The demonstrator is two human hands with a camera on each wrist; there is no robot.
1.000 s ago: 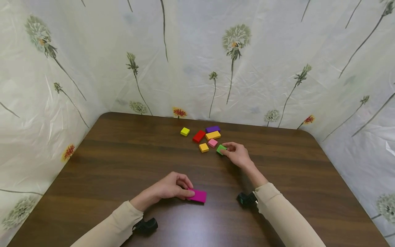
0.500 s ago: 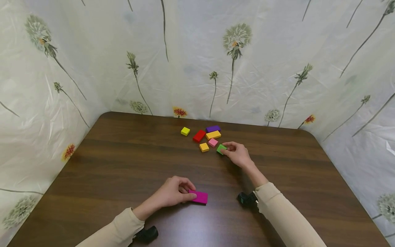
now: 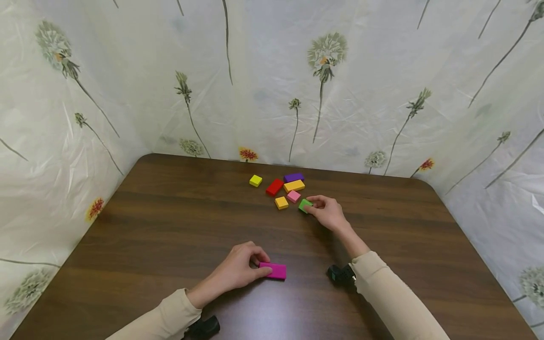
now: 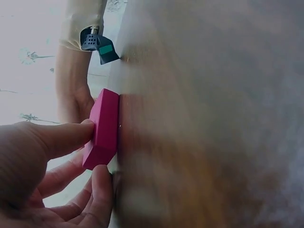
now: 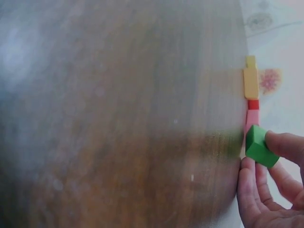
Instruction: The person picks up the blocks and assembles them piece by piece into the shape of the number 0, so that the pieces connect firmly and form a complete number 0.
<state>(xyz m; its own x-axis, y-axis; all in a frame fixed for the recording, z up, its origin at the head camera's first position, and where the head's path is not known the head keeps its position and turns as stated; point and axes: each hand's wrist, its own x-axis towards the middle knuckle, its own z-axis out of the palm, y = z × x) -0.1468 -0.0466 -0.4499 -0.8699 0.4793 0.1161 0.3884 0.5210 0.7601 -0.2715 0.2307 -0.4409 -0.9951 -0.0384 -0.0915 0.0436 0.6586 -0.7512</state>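
Observation:
Near the middle of the table, my left hand (image 3: 241, 267) holds a flat magenta block (image 3: 278, 271) by its left end. The left wrist view shows the thumb on one face of this magenta block (image 4: 107, 123) and fingers at its near end. Farther off to the right, my right hand (image 3: 328, 213) pinches a small green block (image 3: 304, 206) between thumb and fingers. In the right wrist view the green block (image 5: 259, 146) is tilted in the fingertips. A pink block (image 3: 293, 196) lies just left of it.
Toward the far edge lie a purple block (image 3: 294, 177), a long orange block (image 3: 294, 186), a red block (image 3: 274, 187), a small orange block (image 3: 281, 203) and a yellow block (image 3: 256, 180). A flower-printed curtain (image 3: 255, 94) hangs around the brown wooden table (image 3: 170, 212).
My left hand has shifted slightly toward me and to the right, with the magenta block moving a little the same way. My right hand has stayed at the green block.

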